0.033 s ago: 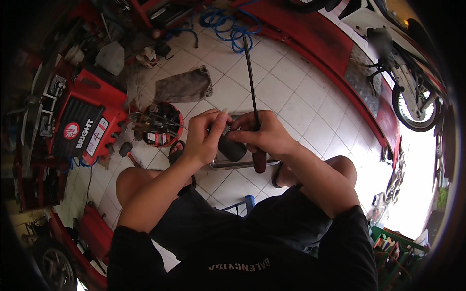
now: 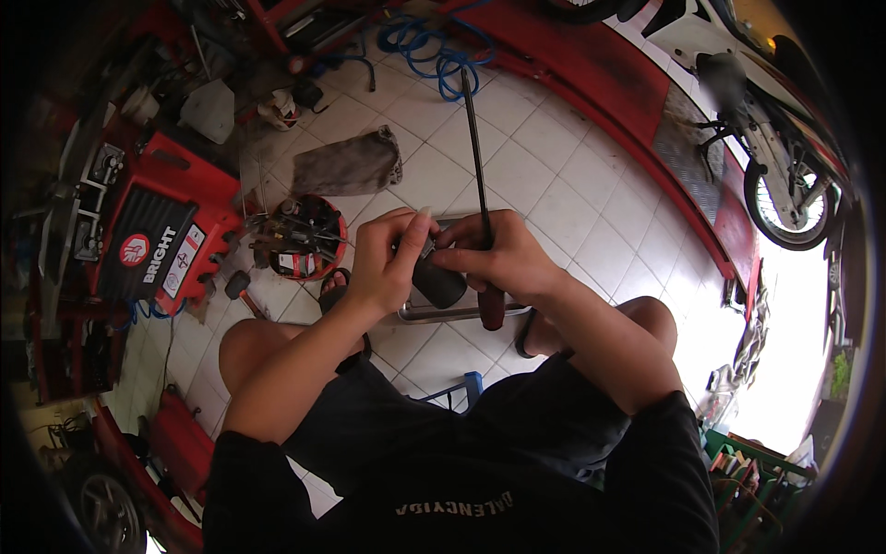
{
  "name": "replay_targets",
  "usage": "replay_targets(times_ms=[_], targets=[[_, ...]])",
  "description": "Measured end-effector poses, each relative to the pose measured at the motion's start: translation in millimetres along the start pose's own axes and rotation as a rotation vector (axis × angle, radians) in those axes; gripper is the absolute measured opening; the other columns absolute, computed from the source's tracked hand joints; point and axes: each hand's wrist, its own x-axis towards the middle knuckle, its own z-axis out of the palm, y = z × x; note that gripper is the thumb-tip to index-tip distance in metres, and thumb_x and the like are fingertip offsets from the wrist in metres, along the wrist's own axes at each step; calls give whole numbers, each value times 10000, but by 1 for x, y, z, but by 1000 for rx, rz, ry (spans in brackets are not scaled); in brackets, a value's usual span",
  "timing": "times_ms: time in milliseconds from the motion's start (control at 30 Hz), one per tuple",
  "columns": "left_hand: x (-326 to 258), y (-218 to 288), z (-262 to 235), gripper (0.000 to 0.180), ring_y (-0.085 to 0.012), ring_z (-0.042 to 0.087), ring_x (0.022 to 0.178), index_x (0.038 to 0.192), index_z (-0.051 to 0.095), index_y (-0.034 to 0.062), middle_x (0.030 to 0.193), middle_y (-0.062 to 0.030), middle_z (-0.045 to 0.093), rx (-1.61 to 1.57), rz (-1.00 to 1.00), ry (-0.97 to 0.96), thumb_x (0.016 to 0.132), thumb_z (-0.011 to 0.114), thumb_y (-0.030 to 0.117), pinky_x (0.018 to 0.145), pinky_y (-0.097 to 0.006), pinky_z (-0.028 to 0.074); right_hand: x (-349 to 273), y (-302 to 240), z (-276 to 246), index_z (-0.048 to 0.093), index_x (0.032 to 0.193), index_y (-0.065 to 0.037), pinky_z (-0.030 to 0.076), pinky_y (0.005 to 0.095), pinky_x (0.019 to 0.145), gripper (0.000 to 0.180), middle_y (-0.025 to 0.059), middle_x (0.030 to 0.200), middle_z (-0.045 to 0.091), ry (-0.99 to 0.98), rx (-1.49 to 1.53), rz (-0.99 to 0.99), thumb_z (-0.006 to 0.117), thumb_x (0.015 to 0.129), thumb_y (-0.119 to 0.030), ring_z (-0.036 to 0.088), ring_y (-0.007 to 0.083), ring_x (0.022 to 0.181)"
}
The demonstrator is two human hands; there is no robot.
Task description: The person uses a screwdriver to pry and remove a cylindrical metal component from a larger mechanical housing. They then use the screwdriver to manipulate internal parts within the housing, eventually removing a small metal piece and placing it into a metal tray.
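Between my knees, both hands meet over a dark cylindrical part (image 2: 439, 287) that has a small metal piece at its upper end. My left hand (image 2: 395, 251) is closed around that upper end, thumb pointing up. The right hand (image 2: 506, 254) pinches at the metal piece with thumb and forefinger. A long screwdriver (image 2: 492, 310) is held in the same right hand, its dark red handle hanging below the palm and its black shaft pointing away from me. Fingers cover much of the metal piece. Underneath, a shallow metal tray (image 2: 461, 318) sits on the tiles.
A round red container of tools (image 2: 342, 242) and a hammer (image 2: 240, 284) lie to the left, near a red machine (image 2: 171, 152). Ahead are a grey stained slab (image 2: 346, 162) and a coiled blue hose (image 2: 443, 57). A red platform (image 2: 591, 55) and motorcycle (image 2: 775, 175) stand right.
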Motion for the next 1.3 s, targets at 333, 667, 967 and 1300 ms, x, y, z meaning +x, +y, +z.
replay_targets(times_ms=[333,667,967,1300], targets=[[0,-2,0,452,-196,603,749,887,692,-63,821,-141,672,9,9,0,1069,534,319,692,-331,451,2,5,0,677,985,82,395,251,474,273,30,667,632,-6,41,-15,806,857,-122,540,78,523],[1,-3,0,450,-190,586,726,859,679,-62,801,-131,660,-3,11,-4,1066,536,312,679,-328,442,3,3,2,675,1002,81,403,251,477,287,28,667,632,-5,-11,-13,803,853,-128,540,78,520],[1,-4,-1,451,-196,602,740,861,684,-59,806,-139,669,14,20,1,1067,536,314,692,-330,454,3,4,1,663,962,67,412,254,475,278,31,658,627,11,-16,-10,812,846,-138,539,79,513],[0,-6,-2,463,-186,582,723,888,701,-55,798,-127,660,29,-4,-9,1069,532,336,674,-325,441,1,1,4,656,972,64,403,250,471,297,28,662,629,8,-1,-11,826,834,-135,539,74,516]])
